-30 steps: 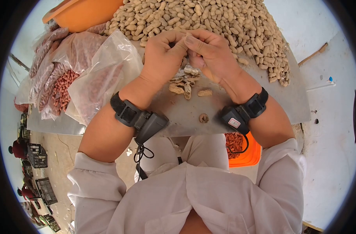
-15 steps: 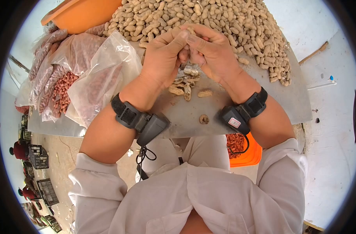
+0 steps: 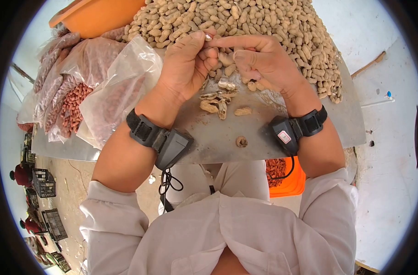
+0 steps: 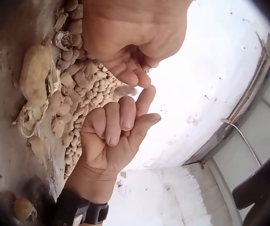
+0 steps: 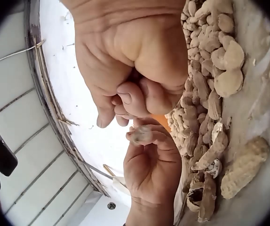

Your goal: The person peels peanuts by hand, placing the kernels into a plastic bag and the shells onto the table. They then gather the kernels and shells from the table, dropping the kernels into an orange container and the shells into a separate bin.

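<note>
The left hand (image 3: pixel 184 66) pinches a small piece of peanut shell (image 3: pixel 208 38) between thumb and fingertips; its pale inside shows in the head view and its rounded form (image 5: pixel 142 135) in the right wrist view. Facing it, the right hand (image 3: pixel 268 62) has its index finger stretched out toward those fingertips, thumb apart and the other fingers curled; no held item shows in it. Behind both hands rises a heap of unshelled peanuts (image 3: pixel 305 50). Broken shells (image 3: pixel 210 106) lie below the hands on the metal tabletop (image 3: pixel 195 126), beside a single peanut (image 3: pixel 242 111).
Bags of red kernels (image 3: pixel 92 57) and a clear plastic bag (image 3: pixel 140 64) stand at the left, with an orange basin (image 3: pixel 96 18) behind them. Under the table edge is an orange container (image 3: pixel 289 185) of red pieces. Black crates (image 3: pixel 45 183) stand on the floor at far left.
The hands were close together at the fingertips; the right hand has moved right, its index finger straightened. The left hand has shifted slightly left, with the shell piece now visible.
</note>
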A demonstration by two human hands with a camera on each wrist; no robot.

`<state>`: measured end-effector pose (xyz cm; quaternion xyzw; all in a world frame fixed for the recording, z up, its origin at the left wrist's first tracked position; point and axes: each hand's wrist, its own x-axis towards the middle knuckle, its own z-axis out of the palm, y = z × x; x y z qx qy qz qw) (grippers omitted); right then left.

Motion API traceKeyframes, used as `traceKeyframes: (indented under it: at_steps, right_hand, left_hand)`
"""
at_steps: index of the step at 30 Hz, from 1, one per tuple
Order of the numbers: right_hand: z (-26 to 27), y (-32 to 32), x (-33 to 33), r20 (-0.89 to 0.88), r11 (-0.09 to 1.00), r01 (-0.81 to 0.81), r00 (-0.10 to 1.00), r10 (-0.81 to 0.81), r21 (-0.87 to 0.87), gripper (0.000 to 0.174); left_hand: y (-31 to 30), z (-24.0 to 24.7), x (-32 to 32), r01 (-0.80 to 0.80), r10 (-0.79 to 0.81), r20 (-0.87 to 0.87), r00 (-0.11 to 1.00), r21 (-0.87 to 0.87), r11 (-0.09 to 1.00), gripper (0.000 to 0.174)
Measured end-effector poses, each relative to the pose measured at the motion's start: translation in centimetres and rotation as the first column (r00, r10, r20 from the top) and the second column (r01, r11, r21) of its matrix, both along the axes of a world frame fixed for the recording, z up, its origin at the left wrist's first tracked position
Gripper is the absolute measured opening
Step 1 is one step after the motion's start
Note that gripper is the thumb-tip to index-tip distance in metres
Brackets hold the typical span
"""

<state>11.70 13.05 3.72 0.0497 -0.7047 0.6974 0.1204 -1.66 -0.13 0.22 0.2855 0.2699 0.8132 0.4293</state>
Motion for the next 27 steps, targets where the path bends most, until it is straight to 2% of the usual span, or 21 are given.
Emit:
traceKeyframes:
  at_steps: [4, 7, 8, 10, 13, 14, 16, 19, 20, 22, 23, 25, 26, 27]
  right_hand:
    - [-0.8, 0.1, -0.4, 0.007, 0.964, -0.009, 1.0, 0.011, -0.265, 0.021]
    - [-1.6, -0.3, -0.9, 0.072, 0.874, 0.051, 0.997, -0.019, -0.484, 0.019]
    - [-1.8, -0.4, -1.1, 0.097, 0.832, 0.075, 0.995, -0.026, -0.55, 0.019]
    - [-2.0, -0.8, -1.4, 0.156, 0.76, 0.133, 0.987, -0.042, -0.636, 0.023]
    - [-2.0, -1.6, -1.6, 0.2, 0.644, 0.16, 0.98, -0.011, -0.748, 0.031]
    - [-2.0, -1.8, -1.5, 0.206, 0.604, 0.159, 0.979, 0.008, -0.781, 0.033]
    - [-2.0, -1.7, -1.5, 0.201, 0.598, 0.147, 0.979, 0.023, -0.788, 0.036]
    - [-2.3, -1.4, -1.7, 0.175, 0.575, 0.098, 0.981, 0.081, -0.812, 0.034]
    - [-2.5, -1.3, -1.7, 0.164, 0.564, 0.077, 0.981, 0.106, -0.822, 0.032]
    - [-2.5, -1.2, -1.8, 0.208, 0.621, 0.195, 0.977, -0.053, -0.759, 0.028]
    - [-2.5, -1.1, -1.9, 0.224, 0.642, 0.255, 0.966, -0.131, -0.723, 0.026]
    - [-2.2, 0.1, -1.6, 0.126, 0.711, 0.222, 0.974, -0.185, -0.667, 0.022]
    - [-2.0, 0.6, -1.4, 0.075, 0.745, 0.207, 0.975, -0.207, -0.634, 0.021]
    - [-1.4, 0.6, -1.3, 0.067, 0.721, 0.238, 0.964, -0.258, -0.651, 0.018]
  left_hand:
    - [0.1, 0.2, 0.4, -0.037, 0.039, -0.114, 0.993, 0.021, 0.999, 0.026]
    - [0.1, 0.3, 1.0, -0.158, 0.148, -0.287, 0.946, -0.011, 0.987, 0.025]
    - [-0.1, 0.5, 1.2, -0.237, 0.202, -0.408, 0.891, -0.037, 0.971, 0.024]
    - [-0.4, 1.0, 1.6, -0.394, 0.274, -0.63, 0.726, -0.055, 0.918, 0.024]
    - [0.2, 0.8, 1.4, -0.452, 0.41, -0.871, 0.27, 0.261, 0.853, 0.023]
    - [0.4, 0.8, 1.4, -0.458, 0.425, -0.88, 0.212, 0.294, 0.839, 0.023]
    - [0.6, 0.9, 1.5, -0.467, 0.453, -0.887, 0.095, 0.362, 0.807, 0.025]
    - [-0.2, 1.4, 2.2, -0.546, 0.351, -0.907, 0.235, 0.176, 0.819, 0.024]
    - [-0.2, 1.4, 2.3, -0.556, 0.364, -0.896, 0.254, 0.173, 0.813, 0.023]
    - [-0.3, 1.3, 2.2, -0.576, 0.393, -0.873, 0.29, 0.168, 0.8, 0.021]
    - [-0.4, 1.2, 2.1, -0.526, 0.337, -0.873, 0.352, 0.113, 0.843, 0.02]
    - [-0.6, 0.9, 1.6, -0.415, 0.214, -0.859, 0.465, 0.002, 0.91, 0.019]
    - [-0.7, 0.9, 1.6, -0.418, 0.191, -0.917, 0.351, 0.029, 0.908, 0.02]
    - [-0.6, 0.9, 1.7, -0.418, 0.167, -0.959, 0.231, 0.057, 0.907, 0.022]
